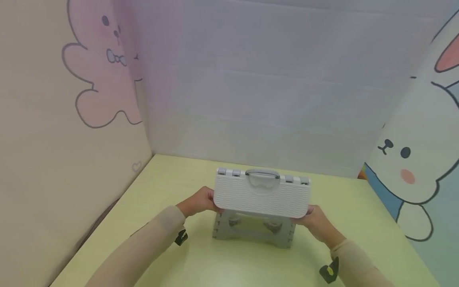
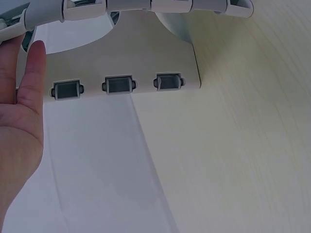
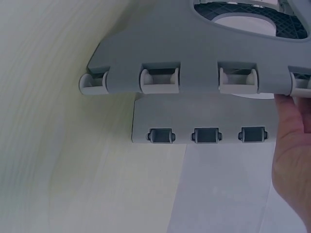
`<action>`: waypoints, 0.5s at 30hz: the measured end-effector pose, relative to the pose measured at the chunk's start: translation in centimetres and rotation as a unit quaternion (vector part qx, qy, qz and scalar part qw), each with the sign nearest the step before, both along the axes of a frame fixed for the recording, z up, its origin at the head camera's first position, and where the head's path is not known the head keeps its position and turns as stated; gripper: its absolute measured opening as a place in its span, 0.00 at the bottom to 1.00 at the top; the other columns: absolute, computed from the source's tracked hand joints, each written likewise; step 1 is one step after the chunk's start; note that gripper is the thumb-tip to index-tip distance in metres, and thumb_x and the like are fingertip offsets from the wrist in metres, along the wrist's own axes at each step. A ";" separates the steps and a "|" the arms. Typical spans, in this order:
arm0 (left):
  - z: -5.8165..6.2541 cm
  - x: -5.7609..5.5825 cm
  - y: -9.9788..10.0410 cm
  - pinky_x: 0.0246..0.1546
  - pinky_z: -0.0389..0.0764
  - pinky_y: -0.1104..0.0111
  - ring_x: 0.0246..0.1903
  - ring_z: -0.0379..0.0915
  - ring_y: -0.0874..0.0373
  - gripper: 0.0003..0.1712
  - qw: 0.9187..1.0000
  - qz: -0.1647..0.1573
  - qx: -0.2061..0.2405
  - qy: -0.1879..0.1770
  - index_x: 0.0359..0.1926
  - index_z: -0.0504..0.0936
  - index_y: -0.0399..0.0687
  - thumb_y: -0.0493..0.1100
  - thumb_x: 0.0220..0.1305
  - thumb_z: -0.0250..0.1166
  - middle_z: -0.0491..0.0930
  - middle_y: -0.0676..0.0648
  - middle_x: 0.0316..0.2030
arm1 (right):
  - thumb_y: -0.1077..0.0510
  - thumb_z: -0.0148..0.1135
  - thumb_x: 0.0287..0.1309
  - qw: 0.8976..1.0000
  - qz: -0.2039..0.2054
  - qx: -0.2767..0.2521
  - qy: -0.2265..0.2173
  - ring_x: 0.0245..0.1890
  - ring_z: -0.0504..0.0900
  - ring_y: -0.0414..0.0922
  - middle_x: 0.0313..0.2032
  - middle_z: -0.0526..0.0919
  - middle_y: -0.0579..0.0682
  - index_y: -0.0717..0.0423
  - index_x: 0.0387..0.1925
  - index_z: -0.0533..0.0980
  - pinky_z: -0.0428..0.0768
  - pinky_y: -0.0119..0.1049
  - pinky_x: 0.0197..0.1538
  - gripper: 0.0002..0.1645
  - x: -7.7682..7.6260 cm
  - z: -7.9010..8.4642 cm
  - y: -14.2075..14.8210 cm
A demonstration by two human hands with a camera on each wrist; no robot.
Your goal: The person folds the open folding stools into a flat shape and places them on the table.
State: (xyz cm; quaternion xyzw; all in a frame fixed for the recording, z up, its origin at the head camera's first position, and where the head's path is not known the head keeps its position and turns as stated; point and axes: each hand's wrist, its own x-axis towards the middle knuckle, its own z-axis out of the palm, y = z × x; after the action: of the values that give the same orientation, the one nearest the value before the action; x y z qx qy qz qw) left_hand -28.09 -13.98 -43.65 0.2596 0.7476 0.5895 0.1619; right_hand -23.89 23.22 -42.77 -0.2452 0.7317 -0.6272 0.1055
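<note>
A white and grey folding step stool (image 1: 233,195) stands partly opened on the table, its textured top tilted towards me. The grey carry handle (image 1: 262,172) runs along the top's far edge. My left hand (image 1: 199,201) grips the top's left end, and my right hand (image 1: 317,225) holds the lower right corner. Below the top shows a grey leg panel (image 1: 247,239) with an opening in it. In the left wrist view, a leg panel (image 2: 121,58) carries hinge slots beside my fingers. Two hinged panels (image 3: 155,48) appear in the right wrist view; some fingertips are hidden there.
The stool stands on a pale yellow table (image 1: 190,263). A white sheet wall (image 1: 269,99) rises behind it. At the left is a cream wall (image 1: 43,139) with a pink cartoon figure, and at the right a wall with a cartoon rabbit (image 1: 423,159).
</note>
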 end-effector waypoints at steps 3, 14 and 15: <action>-0.1 0.1 -0.2 0.43 0.81 0.58 0.42 0.81 0.48 0.15 1.000 -0.002 0.002 0.001 0.42 0.79 0.21 0.24 0.51 0.66 0.82 0.31 0.42 | 0.72 0.56 0.58 1.000 0.007 -0.007 -0.005 0.46 0.80 0.33 0.44 0.83 0.34 0.36 0.42 0.82 0.76 0.28 0.49 0.26 0.0 -0.2 -0.1; -0.3 -0.1 -0.3 0.43 0.81 0.58 0.41 0.81 0.49 0.15 1.000 -0.008 0.007 -0.004 0.43 0.79 0.20 0.24 0.52 0.65 0.81 0.31 0.42 | 0.69 0.58 0.58 1.000 0.006 0.011 -0.005 0.48 0.79 0.32 0.45 0.83 0.34 0.35 0.43 0.82 0.75 0.28 0.50 0.24 -0.1 -0.1 -0.1; -0.3 -0.2 -0.3 0.43 0.81 0.58 0.41 0.81 0.49 0.15 1.000 -0.008 0.008 -0.004 0.43 0.79 0.20 0.24 0.52 0.65 0.81 0.31 0.42 | 0.69 0.58 0.58 1.000 0.005 0.011 -0.005 0.48 0.79 0.33 0.45 0.83 0.34 0.35 0.43 0.82 0.75 0.28 0.50 0.24 -0.1 0.0 -0.1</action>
State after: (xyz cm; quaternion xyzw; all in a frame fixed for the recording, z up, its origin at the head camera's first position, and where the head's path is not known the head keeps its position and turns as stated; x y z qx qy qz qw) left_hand -28.25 -14.29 -43.94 0.2650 0.7403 0.5947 0.1676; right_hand -24.02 23.13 -42.81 -0.2441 0.7369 -0.6199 0.1149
